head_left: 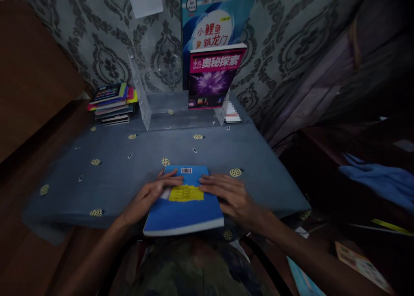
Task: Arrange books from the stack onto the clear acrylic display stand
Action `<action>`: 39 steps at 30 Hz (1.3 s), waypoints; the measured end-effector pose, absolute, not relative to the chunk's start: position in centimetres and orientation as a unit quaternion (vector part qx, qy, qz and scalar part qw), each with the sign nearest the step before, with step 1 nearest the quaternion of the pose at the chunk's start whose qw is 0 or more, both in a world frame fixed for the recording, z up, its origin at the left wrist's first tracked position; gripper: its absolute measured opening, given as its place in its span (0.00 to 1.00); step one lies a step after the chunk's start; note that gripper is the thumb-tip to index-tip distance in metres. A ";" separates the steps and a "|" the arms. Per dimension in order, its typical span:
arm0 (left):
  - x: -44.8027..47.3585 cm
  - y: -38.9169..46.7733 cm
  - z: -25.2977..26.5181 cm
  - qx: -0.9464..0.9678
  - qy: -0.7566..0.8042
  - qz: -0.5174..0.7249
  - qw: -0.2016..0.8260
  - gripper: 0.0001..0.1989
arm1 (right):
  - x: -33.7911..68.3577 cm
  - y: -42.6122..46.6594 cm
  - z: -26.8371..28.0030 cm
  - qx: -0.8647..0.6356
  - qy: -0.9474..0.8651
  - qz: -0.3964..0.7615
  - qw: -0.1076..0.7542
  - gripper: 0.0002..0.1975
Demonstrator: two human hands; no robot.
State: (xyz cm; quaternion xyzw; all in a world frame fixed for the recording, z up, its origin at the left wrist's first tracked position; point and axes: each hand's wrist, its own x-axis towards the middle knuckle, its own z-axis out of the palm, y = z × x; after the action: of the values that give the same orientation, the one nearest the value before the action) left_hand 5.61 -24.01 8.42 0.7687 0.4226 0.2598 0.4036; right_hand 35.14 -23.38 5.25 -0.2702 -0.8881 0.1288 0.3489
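A blue book (184, 216) lies at the table's near edge, a barcode and a yellow text panel showing on its upward cover. My left hand (158, 188) rests on the book's left side, its fingers stretched over the cover. On the right side, my right hand (228, 192) lies with extended fingers across the cover's edge. Both hands touch the book; neither is wrapped round it. Beyond them stands a clear acrylic book rack (145, 110). A purple and pink book (211, 82) leans upright in its right part, in front of a larger teal book (210, 11).
A stack of books (113, 108) sits at the table's back left. The patterned grey-blue tablecloth (155, 147) covers the table. Blue cloth (381, 179) lies on dark furniture at right. A patterned wall (274, 37) rises behind; a wooden panel (35, 71) stands left.
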 end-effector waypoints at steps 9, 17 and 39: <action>9.1 -18.8 6.4 0.486 0.377 0.605 0.505 0.35 | 32.6 -17.7 6.6 -0.417 -0.704 0.248 0.519 0.16; 9.6 -11.7 4.7 0.478 0.414 0.600 0.491 0.20 | 31.4 -11.5 4.9 -0.426 -0.614 0.392 0.535 0.20; 9.6 -6.3 3.5 0.798 0.576 0.176 0.024 0.16 | 28.6 -6.0 2.9 -0.411 -0.845 0.097 0.327 0.16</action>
State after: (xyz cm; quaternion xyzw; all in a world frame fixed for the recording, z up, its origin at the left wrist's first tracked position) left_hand 9.60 -6.26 3.53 0.7983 0.5755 0.1759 0.0239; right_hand 28.64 -6.04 2.88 -0.4112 -0.8454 0.0973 0.3266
